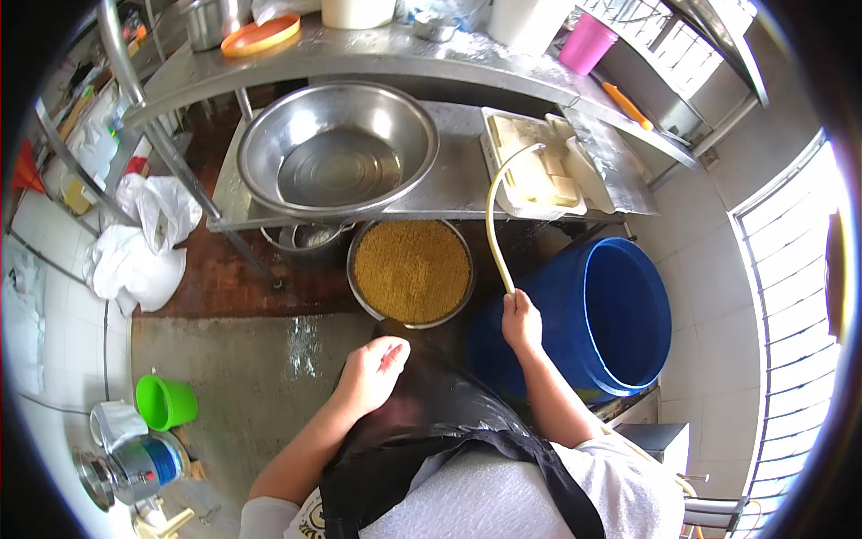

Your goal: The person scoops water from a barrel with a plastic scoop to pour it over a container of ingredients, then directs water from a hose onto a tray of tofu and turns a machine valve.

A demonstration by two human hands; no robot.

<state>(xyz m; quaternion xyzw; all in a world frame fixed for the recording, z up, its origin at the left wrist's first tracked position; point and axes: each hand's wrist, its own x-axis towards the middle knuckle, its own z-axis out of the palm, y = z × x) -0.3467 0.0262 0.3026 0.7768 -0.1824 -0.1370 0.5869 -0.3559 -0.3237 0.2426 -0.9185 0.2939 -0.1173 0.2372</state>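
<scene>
One hose (491, 225), pale cream, slim, arched near tip.

From afar I look through one head-worn camera, facing forward and down, its wide, rounded view taking in the apron (422, 395) close below and the steel shelf (346, 56) farther ahead

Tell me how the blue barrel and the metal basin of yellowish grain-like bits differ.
The blue barrel looks larger than the metal basin. The barrel is deep blue, while the basin's rim is silvery. Yellowish grain-like bits fill the basin's view, whereas the barrel's inside looks dark, any contents unclear. Both are round and open-topped.
</scene>
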